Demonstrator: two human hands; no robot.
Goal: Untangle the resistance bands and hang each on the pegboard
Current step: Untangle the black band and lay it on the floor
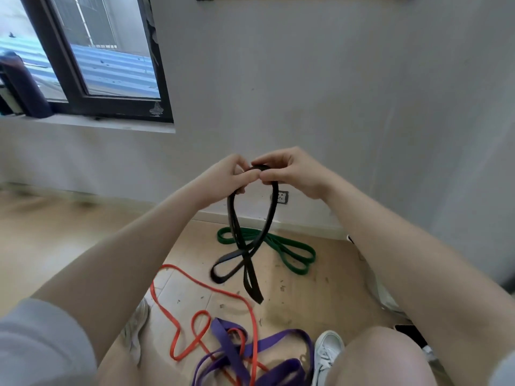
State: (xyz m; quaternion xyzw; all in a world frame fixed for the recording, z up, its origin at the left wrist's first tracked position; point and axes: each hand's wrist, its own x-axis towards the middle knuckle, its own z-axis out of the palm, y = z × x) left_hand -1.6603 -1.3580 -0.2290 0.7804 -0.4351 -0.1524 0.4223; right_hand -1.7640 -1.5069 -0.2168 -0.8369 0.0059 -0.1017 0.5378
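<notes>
Head view | left hand [228,176] and right hand [289,171] both pinch top of black band [250,246], held up, tail crossed above floor [55,232] | advice: shake loop open, check no twist before hanging | orange band [195,282], purple band [278,344] tangled below.

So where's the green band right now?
The green band lies on the floor by the wall's baseboard, behind the dangling black band and just below the wall socket.

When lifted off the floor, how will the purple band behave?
Probably floppy: the purple band lies in loose folds. It would likely drag the orange band up, since they cross. The black band droops limp from both hands.
</notes>
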